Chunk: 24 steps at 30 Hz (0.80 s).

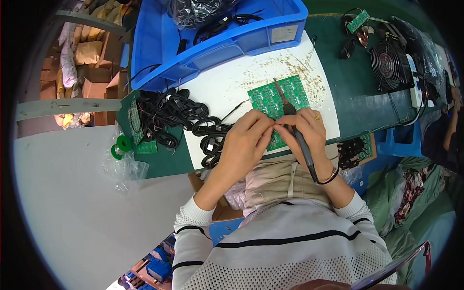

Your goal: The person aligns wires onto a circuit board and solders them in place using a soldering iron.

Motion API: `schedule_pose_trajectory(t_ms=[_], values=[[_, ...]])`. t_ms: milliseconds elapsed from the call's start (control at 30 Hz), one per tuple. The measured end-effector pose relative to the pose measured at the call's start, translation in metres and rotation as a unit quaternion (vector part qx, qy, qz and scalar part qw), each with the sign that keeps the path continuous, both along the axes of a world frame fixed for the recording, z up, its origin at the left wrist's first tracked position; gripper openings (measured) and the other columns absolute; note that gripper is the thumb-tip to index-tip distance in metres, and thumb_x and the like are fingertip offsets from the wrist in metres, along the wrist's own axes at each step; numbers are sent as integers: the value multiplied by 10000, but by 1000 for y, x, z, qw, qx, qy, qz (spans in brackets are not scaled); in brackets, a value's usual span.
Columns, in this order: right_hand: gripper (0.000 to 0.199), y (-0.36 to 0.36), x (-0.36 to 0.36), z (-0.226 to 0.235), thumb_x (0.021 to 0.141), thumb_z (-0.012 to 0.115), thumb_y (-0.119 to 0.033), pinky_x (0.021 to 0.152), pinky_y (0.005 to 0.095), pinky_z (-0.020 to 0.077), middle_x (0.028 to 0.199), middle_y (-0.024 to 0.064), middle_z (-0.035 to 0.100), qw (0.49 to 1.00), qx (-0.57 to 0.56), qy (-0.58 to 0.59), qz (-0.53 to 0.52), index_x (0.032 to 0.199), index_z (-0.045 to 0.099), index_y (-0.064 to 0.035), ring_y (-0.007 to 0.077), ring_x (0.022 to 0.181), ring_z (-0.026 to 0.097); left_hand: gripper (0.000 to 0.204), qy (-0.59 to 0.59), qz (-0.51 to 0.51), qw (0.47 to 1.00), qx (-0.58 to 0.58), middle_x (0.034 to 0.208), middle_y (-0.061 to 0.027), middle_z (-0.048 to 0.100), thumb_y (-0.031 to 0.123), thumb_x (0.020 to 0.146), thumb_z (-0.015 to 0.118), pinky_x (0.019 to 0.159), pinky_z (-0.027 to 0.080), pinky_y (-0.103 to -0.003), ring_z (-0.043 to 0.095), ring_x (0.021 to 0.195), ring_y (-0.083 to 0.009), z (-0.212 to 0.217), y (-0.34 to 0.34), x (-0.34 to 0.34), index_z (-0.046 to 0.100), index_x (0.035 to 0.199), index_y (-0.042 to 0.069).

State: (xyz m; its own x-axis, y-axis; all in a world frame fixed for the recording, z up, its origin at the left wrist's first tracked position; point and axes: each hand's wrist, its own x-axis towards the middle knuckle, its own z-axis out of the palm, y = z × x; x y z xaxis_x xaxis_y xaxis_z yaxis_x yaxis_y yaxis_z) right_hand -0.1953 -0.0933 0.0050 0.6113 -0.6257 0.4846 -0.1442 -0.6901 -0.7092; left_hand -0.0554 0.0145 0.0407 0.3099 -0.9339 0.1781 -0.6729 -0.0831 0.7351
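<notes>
My right hand [311, 133] is closed around a dark-handled soldering iron [289, 108], whose metal tip points away from me over a green circuit board panel [261, 98]. The thumb and forefinger of that hand also meet the fingertips of my left hand [246, 137] above the near part of the panel. My left fingers are pinched together; what they hold, if anything, is too small to make out. A thin wire end [238, 107] reaches the panel's left edge from the coiled black cables [180, 104] beside my left hand.
A blue bin [217, 50] with cables stands behind a white sheet [208, 87] strewn with brownish bits. At left are a green spool [123, 143] and a plastic bag [126, 174]. A black fan [388, 65] and a white power strip [414, 87] stand at right.
</notes>
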Motion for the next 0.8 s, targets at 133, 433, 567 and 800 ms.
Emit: schedule_pose_trajectory(t_ms=[133, 433, 567, 800], values=[[134, 3, 2, -3, 806, 798, -93, 760, 345, 424, 802, 50, 633, 994, 97, -46, 31, 896, 699, -89, 233, 748, 588, 104, 21, -18, 999, -40, 967, -131, 595, -1, 891, 664, 720, 520, -402, 628, 858, -333, -3, 4, 4, 644, 993, 1], [64, 4, -5, 9, 868, 746, -64, 697, 311, 442, 786, 72, 636, 928, 365, -68, -28, 866, 688, -36, 200, 723, 580, 108, -119, -84, 989, 17, 1005, -115, 622, 25, 918, 650, 761, 517, -364, 638, 898, -296, -1, 16, 38, 663, 1024, 9], [84, -13, -13, 13, 835, 765, -35, 650, 325, 425, 756, 72, 602, 982, 180, -42, -31, 883, 697, -43, 201, 685, 548, 99, 49, 5, 999, 14, 966, -114, 644, 45, 934, 649, 710, 520, -328, 647, 819, -278, -4, 23, 34, 672, 1018, -3], [221, -4, 2, 0, 764, 800, -38, 711, 347, 418, 763, 47, 588, 1000, 13, -18, 17, 968, 727, -85, 230, 726, 562, 111, 116, -3, 993, 30, 937, -107, 663, 59, 932, 669, 661, 508, -306, 635, 738, -215, -10, 12, 28, 683, 1014, -14]])
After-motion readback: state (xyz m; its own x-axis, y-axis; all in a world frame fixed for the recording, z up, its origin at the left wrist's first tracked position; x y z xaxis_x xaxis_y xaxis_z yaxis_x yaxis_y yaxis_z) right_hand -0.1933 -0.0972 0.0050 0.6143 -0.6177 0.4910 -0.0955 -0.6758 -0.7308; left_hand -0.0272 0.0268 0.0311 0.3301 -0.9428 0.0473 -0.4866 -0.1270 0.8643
